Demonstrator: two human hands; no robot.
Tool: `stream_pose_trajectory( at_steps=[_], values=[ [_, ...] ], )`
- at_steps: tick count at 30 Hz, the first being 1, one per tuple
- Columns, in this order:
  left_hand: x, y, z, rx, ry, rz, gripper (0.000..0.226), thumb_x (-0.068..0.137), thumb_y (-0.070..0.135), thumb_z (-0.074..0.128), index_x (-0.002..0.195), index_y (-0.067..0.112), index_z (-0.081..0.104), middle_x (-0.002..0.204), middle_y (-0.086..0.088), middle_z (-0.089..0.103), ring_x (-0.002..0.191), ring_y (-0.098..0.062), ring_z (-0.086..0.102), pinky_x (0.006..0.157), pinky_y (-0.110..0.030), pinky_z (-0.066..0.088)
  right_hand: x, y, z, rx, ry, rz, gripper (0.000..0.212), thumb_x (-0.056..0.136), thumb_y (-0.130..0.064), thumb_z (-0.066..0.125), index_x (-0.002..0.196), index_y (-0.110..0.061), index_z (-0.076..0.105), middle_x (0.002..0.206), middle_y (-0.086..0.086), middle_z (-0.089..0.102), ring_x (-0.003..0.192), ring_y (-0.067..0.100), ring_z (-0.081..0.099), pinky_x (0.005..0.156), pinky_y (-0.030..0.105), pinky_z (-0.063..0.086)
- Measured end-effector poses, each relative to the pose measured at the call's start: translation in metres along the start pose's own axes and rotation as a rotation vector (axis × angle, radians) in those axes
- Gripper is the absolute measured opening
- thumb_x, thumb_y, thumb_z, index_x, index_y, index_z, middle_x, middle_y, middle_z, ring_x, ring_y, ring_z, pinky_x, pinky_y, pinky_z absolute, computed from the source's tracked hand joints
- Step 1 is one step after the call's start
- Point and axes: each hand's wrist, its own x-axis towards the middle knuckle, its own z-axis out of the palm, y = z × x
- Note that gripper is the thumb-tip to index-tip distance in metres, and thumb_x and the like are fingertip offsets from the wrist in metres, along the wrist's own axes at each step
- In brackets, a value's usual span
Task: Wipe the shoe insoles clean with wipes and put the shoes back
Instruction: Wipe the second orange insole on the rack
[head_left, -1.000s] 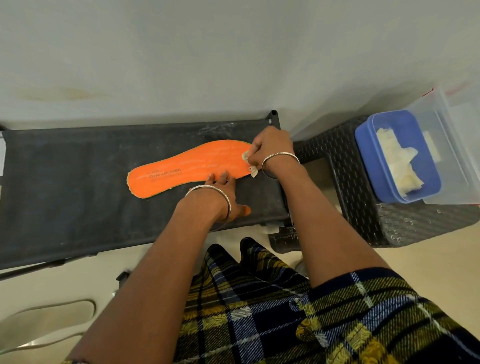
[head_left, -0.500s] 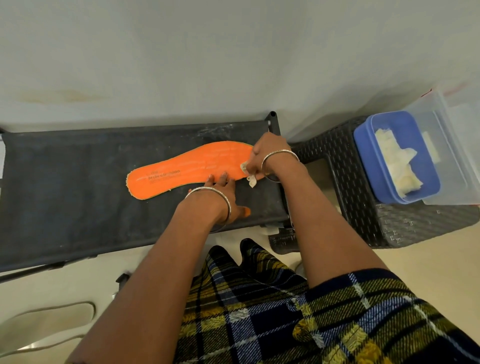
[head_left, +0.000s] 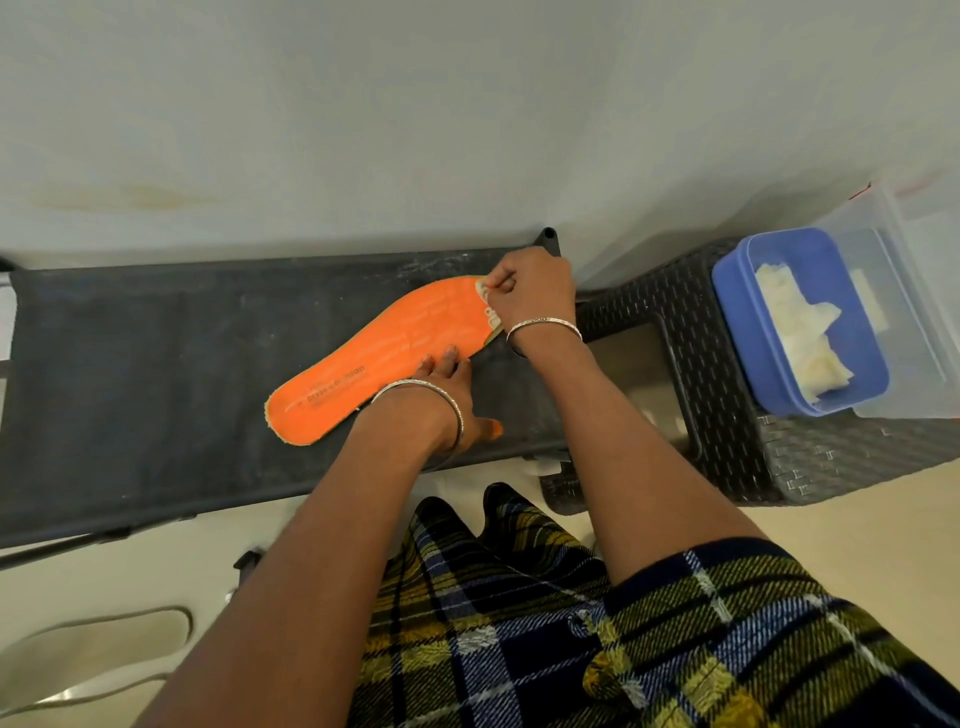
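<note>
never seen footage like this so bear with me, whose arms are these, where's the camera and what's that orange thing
There is no machine here. The arms belong to a person, and every picture comes from one camera worn on their head, looking forward and down. That is why you see their own arms and checked clothing from above.

The orange thing is a shoe insole, lying flat on a black shelf. The left hand presses the insole's near edge with straight fingers. The right hand pinches a small wipe against the insole's right-hand end.

To the right, on a dark woven stool, sits a blue box holding more wipes. A clear tub stands beside it.
</note>
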Motion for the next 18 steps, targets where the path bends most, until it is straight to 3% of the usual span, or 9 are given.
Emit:
stream_pose_trajectory(
  at_steps=[4,9,13,16,18],
  values=[
    [0.003,-0.002,0.002,-0.034,0.01,-0.008,0.095,0.094,0.053,0.051,0.153,0.018,-0.014,0.161,0.002,-0.018,0.149,-0.026,-0.009,0.119,-0.051,0.012,0.003,-0.005,0.0,-0.073,-0.082,-0.003,0.014,0.079,-0.009,0.074,0.091,-0.015,0.079,0.097,0.004,0.076,0.095,0.025,0.069,0.091,0.038,0.055],
    [0.005,-0.005,0.003,0.003,0.0,-0.027,0.094,0.094,0.056,0.048,0.153,0.02,-0.015,0.161,0.005,-0.018,0.148,-0.029,-0.015,0.118,-0.056,0.01,0.009,-0.003,-0.002,-0.275,-0.276,0.123,0.037,0.072,-0.033,0.084,0.103,-0.014,0.075,0.106,0.006,0.073,0.105,0.024,0.066,0.093,0.036,0.055],
    [0.002,-0.005,0.002,0.01,-0.002,-0.035,0.093,0.094,0.055,0.047,0.152,0.022,-0.017,0.16,0.006,-0.019,0.147,-0.029,-0.019,0.118,-0.058,0.007,0.005,-0.01,-0.001,-0.268,-0.178,0.057,0.028,0.078,-0.033,0.08,0.099,-0.015,0.076,0.104,0.006,0.073,0.104,0.023,0.065,0.092,0.036,0.055],
    [0.001,-0.004,0.002,0.013,-0.005,-0.028,0.092,0.095,0.055,0.047,0.153,0.021,-0.017,0.16,0.006,-0.019,0.147,-0.029,-0.018,0.118,-0.056,0.009,0.002,-0.016,-0.013,-0.099,-0.026,-0.009,0.011,0.084,-0.02,0.074,0.093,-0.018,0.08,0.1,0.001,0.076,0.102,0.024,0.066,0.09,0.037,0.055],
    [0.001,-0.004,0.001,0.018,-0.009,-0.03,0.092,0.095,0.055,0.046,0.153,0.02,-0.016,0.16,0.006,-0.019,0.147,-0.029,-0.018,0.118,-0.056,0.009,-0.002,-0.022,-0.015,0.001,-0.005,-0.048,0.014,0.083,-0.011,0.072,0.093,-0.018,0.081,0.097,0.0,0.077,0.095,0.021,0.069,0.088,0.035,0.056]
  ],
)
